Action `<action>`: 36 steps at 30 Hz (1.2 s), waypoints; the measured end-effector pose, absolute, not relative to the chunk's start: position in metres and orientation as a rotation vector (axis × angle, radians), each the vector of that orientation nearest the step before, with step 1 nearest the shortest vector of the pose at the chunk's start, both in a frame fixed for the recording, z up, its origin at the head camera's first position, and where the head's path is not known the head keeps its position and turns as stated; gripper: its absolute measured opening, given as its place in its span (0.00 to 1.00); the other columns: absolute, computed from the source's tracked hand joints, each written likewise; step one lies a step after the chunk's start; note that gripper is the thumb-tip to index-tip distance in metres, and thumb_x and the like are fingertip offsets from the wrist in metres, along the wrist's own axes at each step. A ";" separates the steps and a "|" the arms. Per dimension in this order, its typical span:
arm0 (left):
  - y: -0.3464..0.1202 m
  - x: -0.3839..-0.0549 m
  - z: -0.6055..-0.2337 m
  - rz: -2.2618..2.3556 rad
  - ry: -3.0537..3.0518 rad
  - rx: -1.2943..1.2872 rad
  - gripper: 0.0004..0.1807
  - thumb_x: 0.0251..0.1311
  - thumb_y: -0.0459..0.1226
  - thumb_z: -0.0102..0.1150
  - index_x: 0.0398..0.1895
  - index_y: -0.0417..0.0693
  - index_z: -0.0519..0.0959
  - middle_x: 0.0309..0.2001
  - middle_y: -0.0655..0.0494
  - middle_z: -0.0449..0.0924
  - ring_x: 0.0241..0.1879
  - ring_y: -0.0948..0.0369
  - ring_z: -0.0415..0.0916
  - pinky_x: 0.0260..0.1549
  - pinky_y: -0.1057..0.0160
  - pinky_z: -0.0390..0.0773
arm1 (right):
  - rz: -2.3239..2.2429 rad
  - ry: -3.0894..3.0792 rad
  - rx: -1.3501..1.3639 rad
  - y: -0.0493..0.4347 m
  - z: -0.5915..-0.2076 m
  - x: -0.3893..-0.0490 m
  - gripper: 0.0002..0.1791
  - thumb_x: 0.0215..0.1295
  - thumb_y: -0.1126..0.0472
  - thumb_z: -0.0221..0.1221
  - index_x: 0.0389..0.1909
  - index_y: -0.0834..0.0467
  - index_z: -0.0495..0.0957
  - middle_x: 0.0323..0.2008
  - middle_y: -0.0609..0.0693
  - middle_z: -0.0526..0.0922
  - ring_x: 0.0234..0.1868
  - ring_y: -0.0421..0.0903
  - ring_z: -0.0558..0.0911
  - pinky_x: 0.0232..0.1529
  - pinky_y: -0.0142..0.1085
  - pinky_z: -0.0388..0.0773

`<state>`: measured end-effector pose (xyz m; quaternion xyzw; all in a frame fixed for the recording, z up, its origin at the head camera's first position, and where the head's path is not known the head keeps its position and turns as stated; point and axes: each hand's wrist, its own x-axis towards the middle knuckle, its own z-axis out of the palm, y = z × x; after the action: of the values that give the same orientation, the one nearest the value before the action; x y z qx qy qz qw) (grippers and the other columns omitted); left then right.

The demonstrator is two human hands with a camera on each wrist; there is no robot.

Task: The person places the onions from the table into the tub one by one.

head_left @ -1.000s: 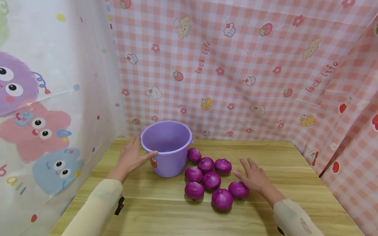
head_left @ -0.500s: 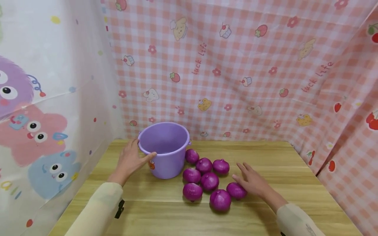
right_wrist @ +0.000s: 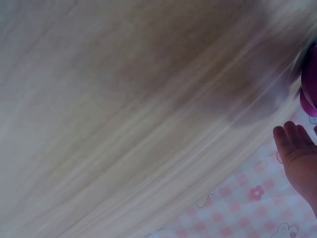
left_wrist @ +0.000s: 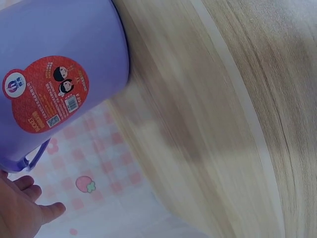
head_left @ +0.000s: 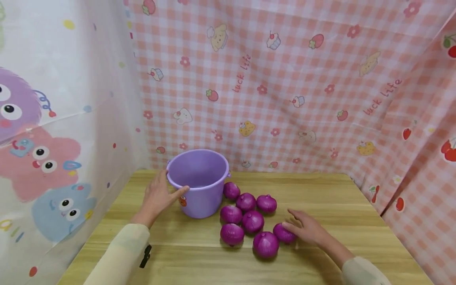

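Observation:
A purple bucket (head_left: 204,202) stands upright on the table, its visible inside bare. My left hand (head_left: 158,198) rests against its near left side, thumb at the rim and fingers along the outside. In the left wrist view a red round sticker (left_wrist: 54,94) shows on the bucket, and the left hand's fingers (left_wrist: 30,188) are straight near the handle joint. To the bucket's right lie several purple onions (head_left: 253,221). My right hand (head_left: 308,229) reaches over the rightmost onion (head_left: 284,233), fingers loosely extended and thumb overlapping its top. The right wrist view shows this hand's straight fingers (right_wrist: 292,136) beside an onion.
The wood-grain table (head_left: 199,257) ends at a pink checked cloth (head_left: 270,130) hanging behind it. A white cloth with cartoon figures (head_left: 53,158) hangs on the left. The nearest onion (head_left: 266,244) lies beside the rightmost one.
My right hand has come down and closer to the rightmost onion, its thumb now over it. The left hand stays at the bucket. The head view has shifted slightly.

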<state>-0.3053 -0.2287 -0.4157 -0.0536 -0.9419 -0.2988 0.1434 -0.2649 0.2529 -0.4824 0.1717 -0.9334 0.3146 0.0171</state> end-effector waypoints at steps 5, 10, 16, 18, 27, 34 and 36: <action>-0.229 -0.306 -0.415 -0.871 -2.727 -0.142 0.62 0.55 0.70 0.57 0.77 0.37 0.46 0.73 0.32 0.51 0.72 0.36 0.48 0.66 0.32 0.46 | 1.058 -2.912 0.527 0.255 -0.484 -0.263 0.39 0.66 0.46 0.62 0.65 0.73 0.67 0.58 0.71 0.74 0.55 0.66 0.78 0.56 0.58 0.72; -0.228 -0.305 -0.416 -0.880 -2.736 -0.140 0.62 0.55 0.70 0.57 0.77 0.38 0.44 0.73 0.32 0.51 0.72 0.36 0.47 0.66 0.32 0.45 | 1.206 -2.958 0.483 0.257 -0.487 -0.259 0.42 0.64 0.47 0.65 0.64 0.77 0.65 0.57 0.70 0.76 0.53 0.62 0.80 0.56 0.54 0.74; -0.227 -0.304 -0.416 -0.905 -2.737 -0.136 0.62 0.55 0.70 0.57 0.78 0.38 0.43 0.74 0.32 0.49 0.73 0.36 0.45 0.66 0.32 0.44 | 1.267 -2.963 0.476 0.261 -0.492 -0.257 0.42 0.63 0.48 0.67 0.62 0.78 0.66 0.54 0.68 0.78 0.52 0.59 0.81 0.54 0.51 0.76; -0.228 -0.304 -0.417 -0.907 -2.739 -0.133 0.63 0.55 0.70 0.56 0.78 0.38 0.42 0.74 0.32 0.48 0.73 0.36 0.45 0.66 0.32 0.43 | 1.288 -2.968 0.471 0.262 -0.492 -0.256 0.41 0.63 0.48 0.67 0.62 0.77 0.67 0.53 0.67 0.79 0.52 0.58 0.81 0.53 0.51 0.77; -0.227 -0.304 -0.415 -0.891 -2.728 -0.130 0.63 0.54 0.71 0.55 0.77 0.36 0.46 0.73 0.32 0.52 0.72 0.37 0.49 0.66 0.33 0.46 | 1.320 -2.991 0.415 0.262 -0.490 -0.257 0.37 0.62 0.47 0.67 0.61 0.71 0.73 0.49 0.56 0.82 0.50 0.52 0.81 0.51 0.47 0.77; -0.227 -0.305 -0.412 -0.849 -2.715 -0.146 0.62 0.54 0.70 0.57 0.75 0.34 0.50 0.71 0.32 0.56 0.70 0.37 0.53 0.66 0.34 0.49 | 1.324 -2.984 0.412 0.261 -0.487 -0.255 0.35 0.62 0.48 0.67 0.60 0.71 0.74 0.45 0.54 0.83 0.46 0.48 0.80 0.48 0.43 0.77; -0.226 -0.305 -0.411 -0.869 -2.710 -0.141 0.61 0.54 0.71 0.57 0.76 0.35 0.50 0.71 0.32 0.56 0.70 0.38 0.53 0.66 0.34 0.48 | 1.336 -2.985 0.398 0.261 -0.487 -0.255 0.35 0.62 0.48 0.67 0.60 0.71 0.74 0.46 0.54 0.83 0.46 0.48 0.80 0.48 0.43 0.77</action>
<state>-0.3054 -0.2255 -0.4114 -0.0488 -0.9409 -0.3018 0.1457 -0.2548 0.2615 -0.4865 0.1205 -0.9034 0.4045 -0.0762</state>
